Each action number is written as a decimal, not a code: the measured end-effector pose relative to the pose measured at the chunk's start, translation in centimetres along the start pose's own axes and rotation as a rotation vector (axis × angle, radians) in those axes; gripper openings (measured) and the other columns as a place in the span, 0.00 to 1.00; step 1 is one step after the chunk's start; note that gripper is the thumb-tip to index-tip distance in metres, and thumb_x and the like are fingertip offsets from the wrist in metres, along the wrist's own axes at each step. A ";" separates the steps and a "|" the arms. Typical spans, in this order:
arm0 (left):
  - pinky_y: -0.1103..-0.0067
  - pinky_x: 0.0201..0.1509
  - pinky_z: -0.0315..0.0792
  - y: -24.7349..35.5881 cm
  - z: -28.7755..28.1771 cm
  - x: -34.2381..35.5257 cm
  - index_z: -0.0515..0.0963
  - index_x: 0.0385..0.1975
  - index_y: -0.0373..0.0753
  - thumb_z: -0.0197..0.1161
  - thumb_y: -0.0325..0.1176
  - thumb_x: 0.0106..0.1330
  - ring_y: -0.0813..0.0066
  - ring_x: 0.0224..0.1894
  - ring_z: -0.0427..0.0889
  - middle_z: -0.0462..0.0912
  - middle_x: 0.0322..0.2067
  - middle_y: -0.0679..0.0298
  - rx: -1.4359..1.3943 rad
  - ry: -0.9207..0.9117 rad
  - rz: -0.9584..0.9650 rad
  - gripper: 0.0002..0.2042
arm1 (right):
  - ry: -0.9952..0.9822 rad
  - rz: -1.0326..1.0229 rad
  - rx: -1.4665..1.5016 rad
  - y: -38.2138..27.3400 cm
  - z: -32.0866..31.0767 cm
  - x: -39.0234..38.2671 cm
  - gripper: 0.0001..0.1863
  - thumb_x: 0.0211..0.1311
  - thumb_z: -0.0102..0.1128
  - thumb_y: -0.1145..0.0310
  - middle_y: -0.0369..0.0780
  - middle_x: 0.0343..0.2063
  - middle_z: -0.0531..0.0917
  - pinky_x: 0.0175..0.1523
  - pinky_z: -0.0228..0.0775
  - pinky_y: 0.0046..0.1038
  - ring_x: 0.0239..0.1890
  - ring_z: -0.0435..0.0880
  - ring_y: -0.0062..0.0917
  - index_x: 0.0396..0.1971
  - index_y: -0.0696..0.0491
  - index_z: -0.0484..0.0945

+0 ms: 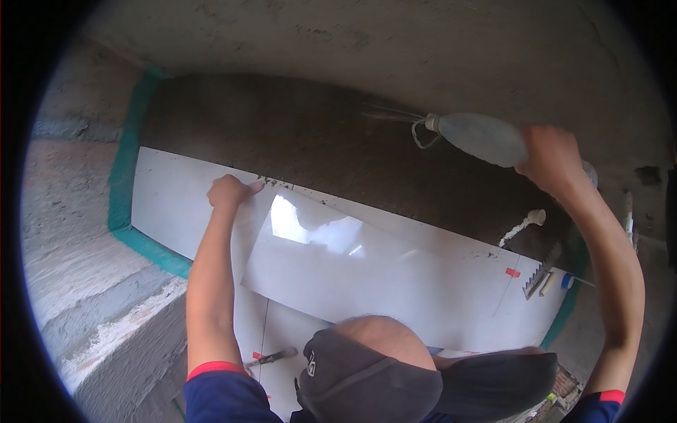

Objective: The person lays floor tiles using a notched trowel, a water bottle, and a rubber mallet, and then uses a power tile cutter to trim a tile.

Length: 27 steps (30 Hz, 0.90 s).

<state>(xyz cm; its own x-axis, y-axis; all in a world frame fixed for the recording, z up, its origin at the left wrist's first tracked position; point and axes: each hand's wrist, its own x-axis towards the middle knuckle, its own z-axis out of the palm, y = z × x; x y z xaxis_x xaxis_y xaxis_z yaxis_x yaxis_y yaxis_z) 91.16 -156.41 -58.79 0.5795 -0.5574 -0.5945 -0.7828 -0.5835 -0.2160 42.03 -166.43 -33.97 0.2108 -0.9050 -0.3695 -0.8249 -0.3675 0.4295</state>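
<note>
My right hand (553, 156) is wrapped round a translucent plastic bottle (483, 137) at the upper right. The bottle lies nearly level, and thin streams of water shoot leftward from its white cap (432, 123). They fall toward a dark grey, wet-looking surface (282, 120). At the left, my left hand (229, 192) rests at the upper edge of a row of white tiles, its fingers curled and its thumb pointing right. What those fingers hold, if anything, is hidden. Beside the thumb, dark crumbs lie along the edge. A glossy white tile (395, 271) reflects light below.
A white pipe stub (525, 225) stands out at the right. A notched trowel (539, 278) and a blue round item (567, 280) are near the tiles' right end. A dark-handled tool (271, 357) lies lower left. Green strips (125, 169) border the tiles. Dark clothing (381, 384) covers the lower middle.
</note>
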 end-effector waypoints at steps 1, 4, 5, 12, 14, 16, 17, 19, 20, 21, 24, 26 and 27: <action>0.72 0.49 0.75 0.0 -0.1 0.0 0.82 0.44 0.38 0.67 0.70 0.44 0.64 0.49 0.81 0.81 0.47 0.56 -0.024 -0.037 0.003 0.39 | 0.001 -0.015 0.007 -0.5 -0.1 0.1 0.22 0.38 0.72 0.69 0.48 0.32 0.83 0.43 0.76 0.40 0.38 0.83 0.43 0.38 0.55 0.78; 0.72 0.50 0.75 -0.1 -0.1 -0.1 0.81 0.44 0.38 0.67 0.70 0.44 0.64 0.50 0.81 0.81 0.48 0.56 0.007 0.016 0.016 0.39 | 0.058 -0.051 0.021 -2.1 -0.7 0.3 0.22 0.38 0.73 0.69 0.48 0.31 0.83 0.43 0.76 0.39 0.38 0.83 0.44 0.38 0.55 0.79; 0.71 0.50 0.75 -0.1 -0.1 -0.1 0.81 0.45 0.39 0.67 0.70 0.44 0.64 0.49 0.81 0.81 0.47 0.56 -0.007 0.009 0.015 0.39 | 0.048 -0.093 0.022 -2.4 -1.1 0.0 0.22 0.39 0.73 0.69 0.48 0.31 0.83 0.42 0.76 0.39 0.38 0.83 0.44 0.39 0.55 0.79; 0.71 0.50 0.75 -0.2 -0.1 0.1 0.82 0.44 0.40 0.67 0.71 0.43 0.64 0.50 0.81 0.80 0.48 0.57 -0.027 -0.020 -0.013 0.40 | 0.091 -0.200 0.076 -5.7 -2.2 -1.9 0.10 0.42 0.65 0.75 0.47 0.26 0.84 0.39 0.77 0.39 0.34 0.84 0.42 0.29 0.56 0.79; 0.71 0.50 0.75 -0.1 0.0 0.1 0.82 0.44 0.40 0.67 0.71 0.42 0.64 0.49 0.81 0.80 0.48 0.57 0.007 0.025 -0.009 0.39 | 0.120 -0.236 0.099 -6.4 -2.2 -2.0 0.09 0.42 0.64 0.76 0.46 0.26 0.83 0.39 0.77 0.39 0.33 0.84 0.42 0.28 0.56 0.79; 0.71 0.49 0.76 -0.2 0.0 0.0 0.82 0.44 0.40 0.67 0.71 0.42 0.64 0.48 0.82 0.80 0.48 0.58 0.032 0.053 -0.006 0.39 | 0.165 -0.277 0.117 -7.0 -2.2 -2.0 0.08 0.42 0.64 0.76 0.46 0.26 0.83 0.38 0.76 0.39 0.33 0.84 0.42 0.27 0.56 0.78; 0.71 0.49 0.76 -0.2 0.1 0.0 0.82 0.44 0.40 0.67 0.71 0.43 0.64 0.49 0.81 0.80 0.48 0.58 0.013 0.037 -0.011 0.39 | 0.142 -0.280 0.107 -7.1 -2.2 -2.2 0.08 0.42 0.64 0.77 0.46 0.26 0.83 0.38 0.76 0.39 0.33 0.84 0.42 0.27 0.56 0.78; 0.71 0.49 0.76 -0.2 0.1 -0.1 0.82 0.44 0.40 0.67 0.71 0.43 0.64 0.49 0.81 0.80 0.48 0.58 -0.006 0.023 -0.015 0.39 | 0.119 -0.281 0.096 -7.3 -2.1 -2.4 0.08 0.42 0.64 0.77 0.46 0.26 0.83 0.38 0.76 0.38 0.32 0.84 0.42 0.27 0.56 0.79; 0.71 0.49 0.76 -0.1 0.0 -0.1 0.82 0.44 0.40 0.67 0.71 0.43 0.64 0.49 0.81 0.80 0.48 0.58 -0.001 0.031 -0.019 0.39 | 0.106 -0.293 0.076 -7.2 -2.1 -2.7 0.08 0.42 0.64 0.77 0.46 0.25 0.83 0.38 0.76 0.38 0.32 0.84 0.41 0.27 0.56 0.78; 0.71 0.48 0.76 -0.1 0.0 -0.2 0.82 0.44 0.40 0.67 0.71 0.43 0.65 0.49 0.81 0.80 0.48 0.58 -0.003 0.028 -0.011 0.39 | 0.092 -0.306 0.055 -7.2 -2.1 -2.8 0.08 0.42 0.64 0.77 0.46 0.25 0.83 0.38 0.76 0.38 0.32 0.84 0.41 0.27 0.56 0.78; 0.72 0.48 0.76 0.0 -0.1 -0.4 0.82 0.43 0.40 0.67 0.70 0.43 0.65 0.49 0.82 0.81 0.47 0.59 -0.013 0.013 -0.011 0.38 | 0.084 -0.309 0.053 -6.8 -2.0 -3.6 0.08 0.41 0.63 0.78 0.46 0.25 0.83 0.38 0.76 0.38 0.32 0.84 0.41 0.27 0.57 0.79; 0.73 0.48 0.76 0.0 -0.3 -0.4 0.82 0.43 0.40 0.68 0.70 0.43 0.65 0.49 0.82 0.81 0.47 0.58 -0.010 0.021 -0.012 0.38 | 0.071 -0.297 0.052 -6.4 -2.0 -4.2 0.08 0.42 0.62 0.79 0.46 0.25 0.83 0.38 0.76 0.37 0.31 0.84 0.41 0.27 0.57 0.79; 0.73 0.49 0.76 0.1 -0.3 -0.5 0.83 0.42 0.41 0.68 0.70 0.43 0.66 0.48 0.82 0.81 0.47 0.58 -0.022 0.005 -0.018 0.38 | 0.064 -0.294 0.051 -6.3 -2.0 -4.5 0.08 0.42 0.61 0.79 0.46 0.25 0.83 0.37 0.76 0.37 0.31 0.84 0.41 0.27 0.57 0.79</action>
<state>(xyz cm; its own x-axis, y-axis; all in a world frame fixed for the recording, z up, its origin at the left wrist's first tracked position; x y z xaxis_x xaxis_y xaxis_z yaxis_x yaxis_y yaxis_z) 90.91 -156.37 -58.28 0.5948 -0.5493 -0.5869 -0.7669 -0.6066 -0.2095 47.33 -160.50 -33.41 0.4759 -0.7738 -0.4181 -0.7487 -0.6058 0.2690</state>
